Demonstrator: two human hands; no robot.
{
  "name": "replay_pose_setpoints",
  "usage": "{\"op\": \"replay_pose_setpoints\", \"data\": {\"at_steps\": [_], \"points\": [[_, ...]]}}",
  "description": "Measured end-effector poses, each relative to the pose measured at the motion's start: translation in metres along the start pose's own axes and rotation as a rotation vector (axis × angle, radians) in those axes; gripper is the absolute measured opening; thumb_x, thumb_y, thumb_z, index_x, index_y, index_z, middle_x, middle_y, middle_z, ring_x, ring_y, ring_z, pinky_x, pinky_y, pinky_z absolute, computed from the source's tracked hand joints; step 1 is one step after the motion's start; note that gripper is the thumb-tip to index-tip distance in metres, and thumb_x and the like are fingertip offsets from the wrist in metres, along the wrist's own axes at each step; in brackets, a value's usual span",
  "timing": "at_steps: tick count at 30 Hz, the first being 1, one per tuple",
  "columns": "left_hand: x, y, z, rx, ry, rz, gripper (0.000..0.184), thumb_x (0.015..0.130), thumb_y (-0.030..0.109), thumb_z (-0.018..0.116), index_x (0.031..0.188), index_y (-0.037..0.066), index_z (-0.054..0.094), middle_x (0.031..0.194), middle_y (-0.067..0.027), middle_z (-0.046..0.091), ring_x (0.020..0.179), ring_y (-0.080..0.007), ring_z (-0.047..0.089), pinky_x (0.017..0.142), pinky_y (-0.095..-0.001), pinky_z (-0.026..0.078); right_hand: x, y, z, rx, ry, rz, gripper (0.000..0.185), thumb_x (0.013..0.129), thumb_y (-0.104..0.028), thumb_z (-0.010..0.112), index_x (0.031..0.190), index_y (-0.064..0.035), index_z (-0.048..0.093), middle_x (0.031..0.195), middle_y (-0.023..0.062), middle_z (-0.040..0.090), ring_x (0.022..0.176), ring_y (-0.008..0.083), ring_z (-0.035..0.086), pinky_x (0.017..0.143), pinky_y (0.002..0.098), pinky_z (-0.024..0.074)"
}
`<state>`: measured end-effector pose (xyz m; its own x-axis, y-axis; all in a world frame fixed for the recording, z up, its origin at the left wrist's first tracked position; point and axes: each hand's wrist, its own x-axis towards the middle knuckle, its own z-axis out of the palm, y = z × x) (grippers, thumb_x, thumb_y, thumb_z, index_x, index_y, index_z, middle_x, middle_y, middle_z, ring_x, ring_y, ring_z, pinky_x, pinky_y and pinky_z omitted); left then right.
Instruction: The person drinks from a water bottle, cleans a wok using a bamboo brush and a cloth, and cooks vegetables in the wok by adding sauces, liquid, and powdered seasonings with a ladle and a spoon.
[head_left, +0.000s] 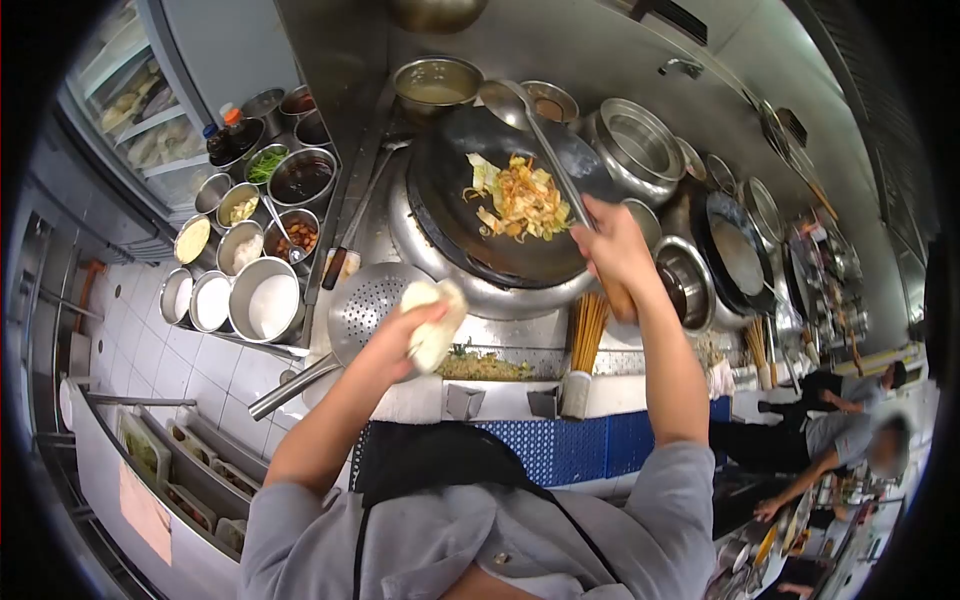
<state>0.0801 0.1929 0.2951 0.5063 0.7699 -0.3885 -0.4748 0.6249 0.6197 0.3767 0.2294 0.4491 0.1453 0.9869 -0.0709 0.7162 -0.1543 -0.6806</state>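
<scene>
My right hand [614, 240] is closed round the handle of a long ladle [552, 158]; its wooden end sticks out below my palm. The ladle's bowl lies over the far rim of a large black wok [440, 190]. Chopped cabbage [525, 200], browned in places, sits in the wok. My left hand [395, 345] grips a folded whitish cloth [438, 320], a little blurred, in front of the wok. Beside and partly behind that hand is a perforated strainer [362, 310], its metal handle pointing toward the lower left.
At left stand several metal pots of seasonings [268, 300] and two bottles [236, 125]. A bamboo brush [583, 345] leans at the counter's front edge. To the right are stacked steel bowls [635, 145] and another wok [735, 250]. Co-workers [850, 440] stand farther right.
</scene>
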Motion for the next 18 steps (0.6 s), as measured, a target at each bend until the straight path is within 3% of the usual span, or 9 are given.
{"op": "replay_pose_setpoints", "data": {"at_steps": [3, 5, 7, 9, 11, 12, 15, 18], "points": [[-0.058, 0.003, -0.034, -0.009, 0.115, 0.069, 0.057, 0.077, 0.022, 0.078, 0.125, 0.003, 0.053, 0.107, -0.0130, 0.065, 0.092, -0.0248, 0.066, 0.078, -0.0367, 0.057, 0.101, -0.007, 0.013, -0.019, -0.048, -0.163, 0.021, 0.081, -0.014, 0.065, 0.096, -0.0004, 0.067, 0.064, 0.0160, 0.064, 0.051, 0.0222, 0.064, 0.062, 0.0358, 0.0513], [-0.098, -0.014, -0.071, -0.053, 0.261, 0.137, 0.073, 0.069, 0.025, 0.082, 0.130, 0.001, 0.049, 0.112, -0.0165, 0.062, 0.098, -0.0299, 0.064, 0.082, -0.0386, 0.057, 0.146, 0.000, 0.020, -0.055, -0.005, -0.313, 0.016, 0.081, -0.014, 0.066, 0.088, 0.0008, 0.066, 0.063, 0.0142, 0.064, 0.050, 0.0204, 0.063, 0.061, 0.0352, 0.0503], [-0.147, -0.030, -0.068, -0.163, 0.339, 0.277, 0.081, 0.064, 0.024, 0.083, 0.132, -0.003, 0.047, 0.117, -0.0186, 0.060, 0.104, -0.0327, 0.062, 0.085, -0.0408, 0.056, 0.134, -0.017, 0.009, 0.059, -0.077, -0.232, 0.018, 0.082, -0.015, 0.067, 0.089, 0.0013, 0.068, 0.060, 0.0136, 0.063, 0.050, 0.0209, 0.064, 0.061, 0.0346, 0.0496], [-0.187, -0.061, -0.092, -0.209, 0.465, 0.379, 0.085, 0.062, 0.025, 0.083, 0.132, -0.005, 0.046, 0.119, -0.0188, 0.059, 0.105, -0.0324, 0.062, 0.085, -0.0394, 0.057, 0.120, -0.012, -0.001, 0.029, -0.079, -0.257, 0.024, 0.082, -0.016, 0.068, 0.097, 0.0026, 0.069, 0.056, 0.0120, 0.061, 0.049, 0.0187, 0.063, 0.057, 0.0341, 0.0484], [-0.208, -0.067, -0.069, -0.201, 0.644, 0.424, 0.083, 0.061, 0.026, 0.083, 0.130, -0.006, 0.048, 0.116, -0.0182, 0.061, 0.102, -0.0315, 0.063, 0.084, -0.0370, 0.057, 0.101, -0.013, -0.012, 0.003, -0.117, -0.246, 0.035, 0.082, -0.017, 0.068, 0.110, 0.0042, 0.068, 0.059, 0.0134, 0.062, 0.049, 0.0192, 0.063, 0.056, 0.0339, 0.0494], [-0.226, -0.075, -0.083, -0.237, 0.679, 0.327, 0.081, 0.061, 0.028, 0.084, 0.128, -0.004, 0.051, 0.109, -0.0168, 0.064, 0.096, -0.0303, 0.065, 0.082, -0.0339, 0.057, 0.093, -0.012, -0.015, -0.023, -0.118, -0.225, 0.039, 0.082, -0.018, 0.069, 0.115, 0.0043, 0.066, 0.060, 0.0139, 0.063, 0.050, 0.0197, 0.063, 0.056, 0.0339, 0.0499], [-0.236, -0.069, -0.071, -0.245, 0.624, 0.262, 0.066, 0.071, 0.025, 0.080, 0.125, -0.002, 0.055, 0.105, -0.0160, 0.067, 0.089, -0.0302, 0.069, 0.074, -0.0370, 0.060, 0.074, -0.015, -0.024, -0.107, -0.125, -0.205, 0.051, 0.083, -0.019, 0.069, 0.128, 0.0042, 0.060, 0.063, 0.0152, 0.064, 0.050, 0.0210, 0.064, 0.056, 0.0338, 0.0514], [-0.232, -0.068, -0.075, -0.189, 0.715, 0.284, 0.065, 0.071, 0.027, 0.080, 0.124, -0.001, 0.055, 0.106, -0.0154, 0.067, 0.087, -0.0289, 0.069, 0.072, -0.0366, 0.059, 0.059, -0.016, -0.031, -0.167, -0.142, -0.201, 0.055, 0.083, -0.020, 0.069, 0.131, 0.0044, 0.058, 0.065, 0.0166, 0.065, 0.050, 0.0212, 0.064, 0.057, 0.0343, 0.0516]]}}
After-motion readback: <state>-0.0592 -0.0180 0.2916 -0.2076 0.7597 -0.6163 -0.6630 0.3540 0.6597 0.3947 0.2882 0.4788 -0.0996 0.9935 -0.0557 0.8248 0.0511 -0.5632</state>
